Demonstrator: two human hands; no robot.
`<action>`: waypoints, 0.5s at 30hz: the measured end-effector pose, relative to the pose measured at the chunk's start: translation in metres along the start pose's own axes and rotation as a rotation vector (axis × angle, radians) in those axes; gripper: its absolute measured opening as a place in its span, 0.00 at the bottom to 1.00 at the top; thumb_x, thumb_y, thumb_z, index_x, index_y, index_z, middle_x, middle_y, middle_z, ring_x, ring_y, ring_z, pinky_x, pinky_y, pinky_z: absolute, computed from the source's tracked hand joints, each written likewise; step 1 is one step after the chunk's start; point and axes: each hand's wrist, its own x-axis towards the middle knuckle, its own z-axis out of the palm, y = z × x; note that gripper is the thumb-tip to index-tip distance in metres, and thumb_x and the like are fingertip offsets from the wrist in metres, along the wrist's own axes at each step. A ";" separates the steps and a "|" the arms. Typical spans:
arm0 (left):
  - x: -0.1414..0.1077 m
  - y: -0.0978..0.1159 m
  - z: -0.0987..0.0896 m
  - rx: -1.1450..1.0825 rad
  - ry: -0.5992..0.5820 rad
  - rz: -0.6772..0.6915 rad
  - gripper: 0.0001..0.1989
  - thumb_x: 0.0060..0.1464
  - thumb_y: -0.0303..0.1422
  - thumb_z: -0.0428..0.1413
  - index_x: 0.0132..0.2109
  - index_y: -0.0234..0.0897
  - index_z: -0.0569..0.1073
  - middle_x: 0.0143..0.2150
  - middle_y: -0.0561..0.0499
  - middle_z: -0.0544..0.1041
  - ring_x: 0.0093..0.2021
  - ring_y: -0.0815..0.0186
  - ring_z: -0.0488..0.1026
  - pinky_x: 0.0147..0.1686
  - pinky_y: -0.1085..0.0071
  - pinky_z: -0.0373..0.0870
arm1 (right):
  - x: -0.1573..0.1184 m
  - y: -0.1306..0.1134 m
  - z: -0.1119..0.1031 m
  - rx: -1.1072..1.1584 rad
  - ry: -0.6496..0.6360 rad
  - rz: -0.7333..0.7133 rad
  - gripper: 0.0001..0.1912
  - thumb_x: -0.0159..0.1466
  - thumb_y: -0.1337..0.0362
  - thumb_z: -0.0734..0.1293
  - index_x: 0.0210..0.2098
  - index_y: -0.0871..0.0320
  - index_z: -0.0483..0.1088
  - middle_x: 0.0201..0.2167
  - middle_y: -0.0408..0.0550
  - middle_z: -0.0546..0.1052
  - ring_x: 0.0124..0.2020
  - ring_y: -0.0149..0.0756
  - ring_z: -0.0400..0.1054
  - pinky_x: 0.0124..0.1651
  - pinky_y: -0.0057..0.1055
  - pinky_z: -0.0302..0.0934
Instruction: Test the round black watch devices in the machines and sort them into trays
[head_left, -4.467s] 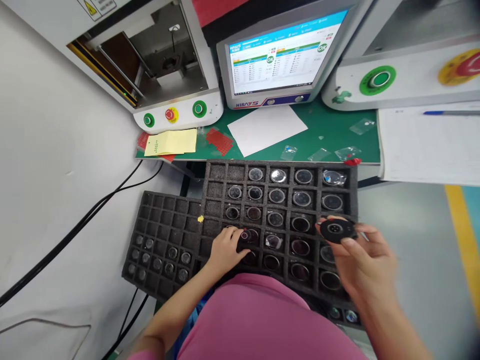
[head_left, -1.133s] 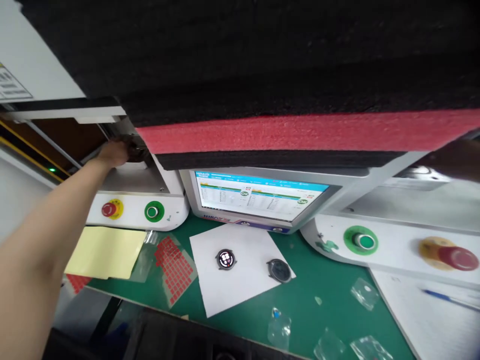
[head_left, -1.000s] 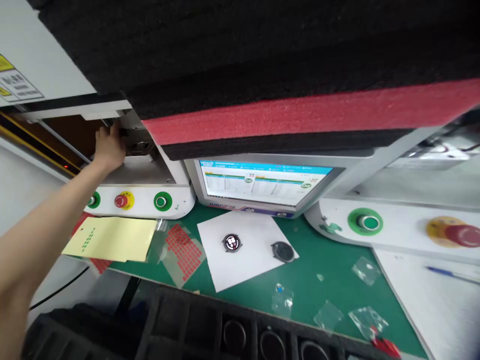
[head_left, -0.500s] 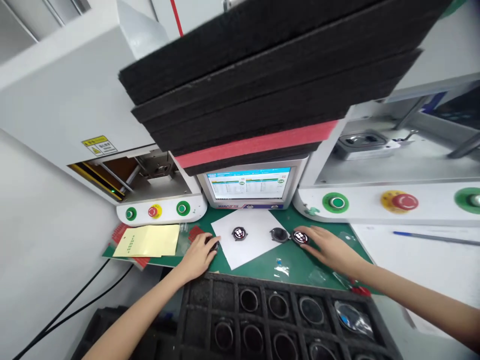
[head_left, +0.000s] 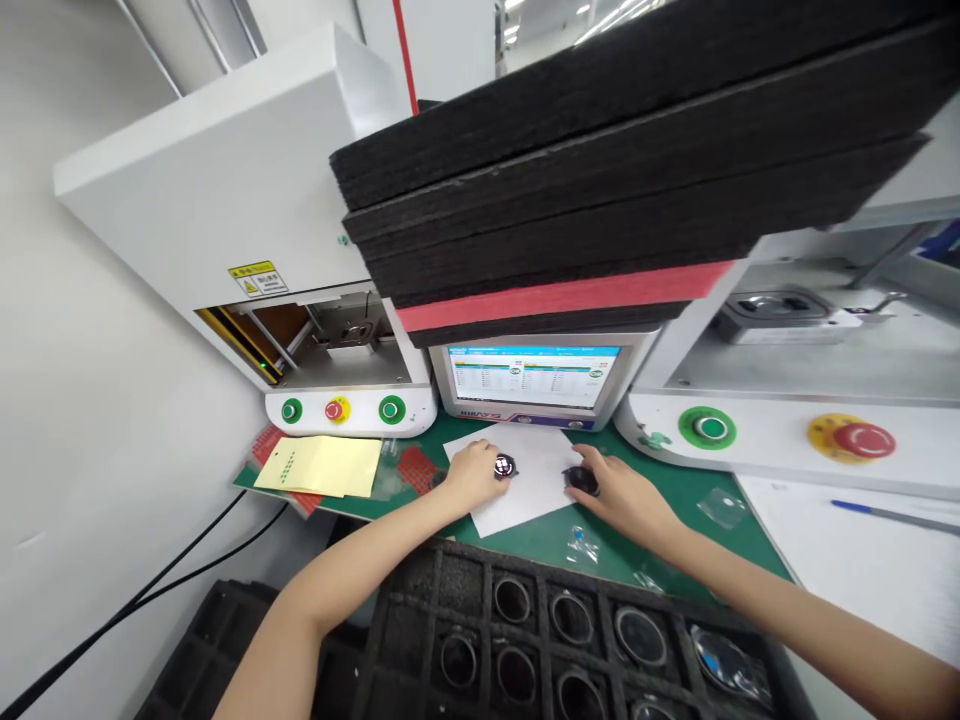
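My left hand (head_left: 474,476) is closed on the left side of a round watch (head_left: 505,466) with a lit display, on the white paper sheet (head_left: 499,515). A second watch (head_left: 438,481), dark, is partly hidden behind my left wrist. On the sheet's right side, my right hand (head_left: 626,495) has its thumb and fingers around a round watch (head_left: 581,481) with a dark face. Whether another watch lies under my right palm cannot be seen.
A black foam tray (head_left: 480,625) with round watch parts is in front. Behind stand a monitor (head_left: 532,380), a stack of black foam (head_left: 600,190) and two machines with buttons. Yellow paper (head_left: 322,465) lies left; a blue pen (head_left: 892,515) lies right.
My left hand has moved right from the dark watch to the lit one. My right hand has shifted from a lit watch to the dark-faced one; that lit watch no longer shows. The camera view has shifted.
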 end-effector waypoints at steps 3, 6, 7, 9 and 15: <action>-0.016 -0.007 -0.007 -0.041 0.066 -0.003 0.10 0.44 0.34 0.63 0.36 0.37 0.79 0.38 0.46 0.81 0.42 0.56 0.78 0.41 0.66 0.75 | 0.000 0.000 0.002 -0.012 0.007 0.008 0.24 0.59 0.60 0.64 0.54 0.60 0.64 0.37 0.56 0.79 0.41 0.52 0.74 0.39 0.39 0.67; -0.040 -0.037 -0.033 -0.069 0.225 -0.046 0.14 0.46 0.33 0.63 0.43 0.39 0.79 0.42 0.49 0.81 0.43 0.60 0.78 0.44 0.69 0.74 | -0.001 0.001 0.004 -0.016 0.003 -0.004 0.23 0.59 0.61 0.63 0.54 0.62 0.64 0.37 0.56 0.79 0.39 0.50 0.76 0.39 0.37 0.68; -0.044 -0.053 -0.047 -0.069 0.295 -0.078 0.17 0.48 0.33 0.62 0.47 0.39 0.78 0.46 0.48 0.81 0.45 0.61 0.77 0.47 0.70 0.74 | -0.002 0.002 0.005 -0.017 0.002 -0.009 0.23 0.60 0.62 0.62 0.54 0.62 0.64 0.37 0.56 0.79 0.39 0.49 0.76 0.39 0.37 0.68; -0.045 -0.091 -0.081 -0.047 0.435 -0.178 0.19 0.52 0.32 0.59 0.53 0.38 0.75 0.51 0.46 0.79 0.49 0.61 0.76 0.48 0.68 0.73 | -0.003 0.004 0.007 -0.016 -0.003 -0.018 0.23 0.60 0.61 0.61 0.54 0.62 0.63 0.37 0.56 0.79 0.38 0.49 0.76 0.40 0.38 0.68; 0.016 -0.205 -0.180 0.080 0.610 -0.412 0.24 0.59 0.32 0.53 0.61 0.31 0.67 0.56 0.40 0.76 0.55 0.56 0.74 0.55 0.64 0.67 | -0.009 0.007 0.008 0.019 0.141 -0.169 0.23 0.65 0.54 0.56 0.54 0.61 0.62 0.38 0.58 0.78 0.38 0.51 0.75 0.36 0.41 0.70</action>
